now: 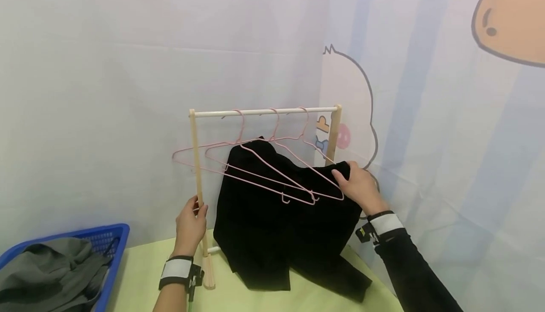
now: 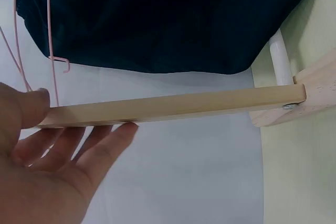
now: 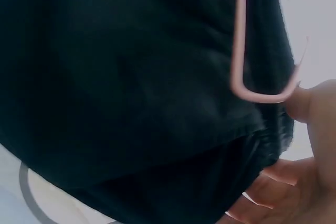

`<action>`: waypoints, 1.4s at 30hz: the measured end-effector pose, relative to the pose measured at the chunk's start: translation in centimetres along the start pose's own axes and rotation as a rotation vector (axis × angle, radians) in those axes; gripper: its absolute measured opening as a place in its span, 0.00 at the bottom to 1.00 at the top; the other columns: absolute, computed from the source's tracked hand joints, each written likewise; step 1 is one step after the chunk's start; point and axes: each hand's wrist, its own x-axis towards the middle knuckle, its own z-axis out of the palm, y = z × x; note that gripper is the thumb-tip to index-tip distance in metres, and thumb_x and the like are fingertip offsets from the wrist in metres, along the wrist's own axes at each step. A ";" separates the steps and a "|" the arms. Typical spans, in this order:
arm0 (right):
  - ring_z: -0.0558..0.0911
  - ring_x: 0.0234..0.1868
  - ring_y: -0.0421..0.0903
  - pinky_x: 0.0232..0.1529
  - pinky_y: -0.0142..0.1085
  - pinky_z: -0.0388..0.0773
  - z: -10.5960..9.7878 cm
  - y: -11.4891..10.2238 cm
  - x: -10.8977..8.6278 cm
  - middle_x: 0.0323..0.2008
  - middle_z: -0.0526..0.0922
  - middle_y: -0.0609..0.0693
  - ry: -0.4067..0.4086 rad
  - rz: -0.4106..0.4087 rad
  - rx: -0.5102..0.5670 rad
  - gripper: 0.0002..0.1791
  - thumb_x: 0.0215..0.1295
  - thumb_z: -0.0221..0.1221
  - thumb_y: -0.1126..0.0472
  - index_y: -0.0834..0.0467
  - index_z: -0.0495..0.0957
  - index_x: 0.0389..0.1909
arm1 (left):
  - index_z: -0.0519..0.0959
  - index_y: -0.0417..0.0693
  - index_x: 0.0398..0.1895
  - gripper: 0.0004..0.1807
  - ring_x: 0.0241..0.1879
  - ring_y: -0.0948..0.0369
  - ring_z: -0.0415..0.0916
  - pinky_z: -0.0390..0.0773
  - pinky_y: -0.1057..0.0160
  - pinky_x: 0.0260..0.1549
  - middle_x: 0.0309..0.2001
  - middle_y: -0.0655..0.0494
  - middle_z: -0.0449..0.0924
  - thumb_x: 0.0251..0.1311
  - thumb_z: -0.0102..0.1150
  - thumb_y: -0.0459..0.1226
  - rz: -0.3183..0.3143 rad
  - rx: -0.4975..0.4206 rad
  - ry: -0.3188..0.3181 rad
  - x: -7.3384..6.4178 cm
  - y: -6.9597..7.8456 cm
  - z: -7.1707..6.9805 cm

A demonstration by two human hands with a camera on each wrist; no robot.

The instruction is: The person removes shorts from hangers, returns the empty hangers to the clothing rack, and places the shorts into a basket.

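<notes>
A pair of black pants (image 1: pixel 255 217) hangs on the small clothes rack, waistband up and legs reaching the table. My right hand (image 1: pixel 362 186) pinches the right end of the waistband (image 3: pixel 273 135) between thumb and fingers. Meanwhile my left hand (image 1: pixel 190 224) holds the rack's near wooden post (image 2: pixel 173 103), thumb on one side and fingers on the other. Three pink hangers (image 1: pixel 278 172) hook over the white top rail (image 1: pixel 255 112). Two cross in front of the pants; the rearmost one is mostly hidden by the cloth.
On the left, a blue basket (image 1: pixel 115 250) contains a crumpled grey-green garment (image 1: pixel 51 269). The rack stands on a pale yellow-green tabletop (image 1: pixel 145 274), close to the back wall (image 1: pixel 106 113) and a right wall with cartoon prints (image 1: pixel 511 18).
</notes>
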 end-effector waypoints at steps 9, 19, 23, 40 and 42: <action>0.85 0.43 0.68 0.44 0.60 0.78 0.6 0.2 -0.1 0.42 0.85 0.68 0.162 -0.175 -0.004 0.15 0.80 0.54 0.51 0.60 0.77 0.48 | 0.78 0.36 0.63 0.17 0.54 0.37 0.82 0.82 0.40 0.52 0.55 0.34 0.82 0.76 0.56 0.34 -0.014 -0.007 0.013 0.0 -1.0 -0.7; 0.75 0.22 0.51 0.28 0.45 0.71 1.4 -0.4 0.0 0.19 0.74 0.53 0.283 -0.252 0.020 0.09 0.76 0.58 0.61 0.56 0.75 0.33 | 0.80 0.36 0.59 0.15 0.51 0.38 0.84 0.83 0.40 0.50 0.51 0.33 0.84 0.75 0.57 0.34 0.025 0.021 0.021 0.5 -1.0 -0.9; 0.78 0.23 0.57 0.26 0.50 0.72 0.9 -0.3 -0.2 0.19 0.76 0.56 0.369 -0.254 0.004 0.09 0.74 0.60 0.61 0.56 0.75 0.31 | 0.80 0.36 0.59 0.15 0.51 0.38 0.84 0.83 0.40 0.49 0.50 0.34 0.85 0.75 0.57 0.33 0.026 0.015 0.017 0.6 -0.9 -0.3; 0.79 0.24 0.59 0.28 0.53 0.75 -4.0 1.9 -4.0 0.23 0.79 0.59 0.470 -0.277 0.009 0.09 0.73 0.61 0.64 0.60 0.78 0.31 | 0.78 0.38 0.63 0.17 0.54 0.38 0.83 0.83 0.40 0.51 0.54 0.34 0.83 0.77 0.55 0.36 -0.007 0.000 -0.016 1.3 -0.4 0.8; 0.79 0.25 0.58 0.29 0.54 0.76 -3.4 2.9 -5.1 0.25 0.80 0.58 0.454 -0.288 0.007 0.07 0.72 0.62 0.65 0.60 0.79 0.32 | 0.78 0.38 0.63 0.17 0.55 0.38 0.82 0.83 0.40 0.51 0.54 0.33 0.83 0.78 0.54 0.36 -0.012 -0.004 -0.018 1.3 -0.4 0.7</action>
